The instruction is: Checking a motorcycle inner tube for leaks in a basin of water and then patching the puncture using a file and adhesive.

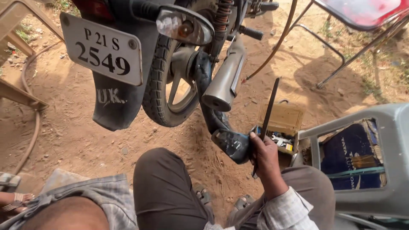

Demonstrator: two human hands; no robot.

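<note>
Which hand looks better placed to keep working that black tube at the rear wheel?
The right hand, probably: it already grips the black inner tube and a long flat tyre lever beside the rear wheel. The left hand is out of view.

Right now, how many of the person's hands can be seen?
1. The right hand is at centre right, gripping a long dark flat tool beside the black inner tube pulled from the motorcycle's rear wheel. The left hand is out of view.

Harsh daylight, sunlit dirt beyond, shaded foreground, sharp focus, wide-angle bending at edges
</note>
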